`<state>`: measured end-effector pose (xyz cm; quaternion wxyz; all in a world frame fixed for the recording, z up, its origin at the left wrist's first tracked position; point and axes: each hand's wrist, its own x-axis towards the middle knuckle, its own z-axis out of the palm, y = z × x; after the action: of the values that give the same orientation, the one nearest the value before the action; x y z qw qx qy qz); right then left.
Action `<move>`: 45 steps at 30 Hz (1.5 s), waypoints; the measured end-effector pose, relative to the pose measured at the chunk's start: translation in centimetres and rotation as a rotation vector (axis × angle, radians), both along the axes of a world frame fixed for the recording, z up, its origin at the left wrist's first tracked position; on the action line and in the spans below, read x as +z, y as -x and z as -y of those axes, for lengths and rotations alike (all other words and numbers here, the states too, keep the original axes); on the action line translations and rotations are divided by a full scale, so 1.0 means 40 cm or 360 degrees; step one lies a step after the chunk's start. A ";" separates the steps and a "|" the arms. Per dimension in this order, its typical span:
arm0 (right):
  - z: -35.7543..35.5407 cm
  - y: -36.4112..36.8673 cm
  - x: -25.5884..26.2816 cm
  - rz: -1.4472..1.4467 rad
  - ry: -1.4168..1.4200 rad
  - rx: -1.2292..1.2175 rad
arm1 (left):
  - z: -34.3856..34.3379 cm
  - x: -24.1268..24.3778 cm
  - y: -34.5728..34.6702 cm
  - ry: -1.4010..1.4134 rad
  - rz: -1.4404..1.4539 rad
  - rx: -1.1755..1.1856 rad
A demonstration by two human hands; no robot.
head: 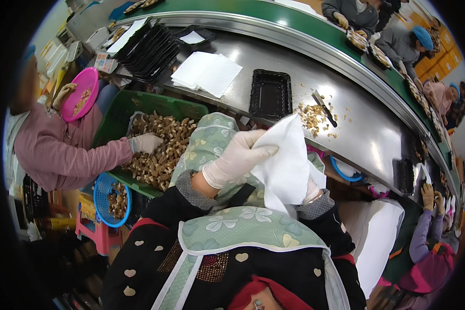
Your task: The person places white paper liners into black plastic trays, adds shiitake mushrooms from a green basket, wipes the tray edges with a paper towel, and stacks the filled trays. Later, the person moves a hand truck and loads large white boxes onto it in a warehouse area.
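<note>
My left hand (238, 157), in a thin white glove, pinches the upper part of a white absorbent sheet (285, 166) between thumb and fingers. The sheet hangs folded above my lap, and a second layer shows at its right. My right hand (313, 192), gloved too, is mostly behind the sheet; its fingers are hidden. Beyond my hands, a black plastic tray (271, 95) without contents lies at the steel table's near edge. Right of it, a knife (324, 108) rests among pale mushroom trimmings (312, 118). A stack of white sheets (207, 71) lies left of the tray.
At left, a co-worker's gloved hand (146, 143) reaches into a green crate (166, 101) of morel mushrooms (159, 155). A blue basket (97, 199) sits on a pink stool (100, 236). Black trays (147, 50) are stacked behind. A green conveyor belt (232, 13) borders the steel table (368, 135).
</note>
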<state>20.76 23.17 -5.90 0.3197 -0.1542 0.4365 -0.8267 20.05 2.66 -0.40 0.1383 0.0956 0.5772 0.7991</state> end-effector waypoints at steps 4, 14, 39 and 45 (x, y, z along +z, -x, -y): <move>-0.053 -0.008 -0.012 0.0299 -0.0288 -0.0298 | 0.031 0.011 0.018 0.0018 -0.0166 0.0281; 0.013 -0.034 0.069 -0.0956 -0.1349 0.0369 | 0.000 0.051 0.042 0.0449 -0.0272 0.0508; 0.015 0.021 0.101 -0.0994 -0.1531 0.0135 | -0.114 0.010 0.048 -0.0656 0.0558 0.0024; -0.007 0.078 0.147 -0.0800 -0.1765 -0.0124 | -0.092 0.033 0.106 -0.0562 0.0076 0.0047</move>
<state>17.64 23.44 0.00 0.2092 -0.1390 0.8694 -0.4256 15.80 6.33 0.91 0.1213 0.0908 0.4258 0.8920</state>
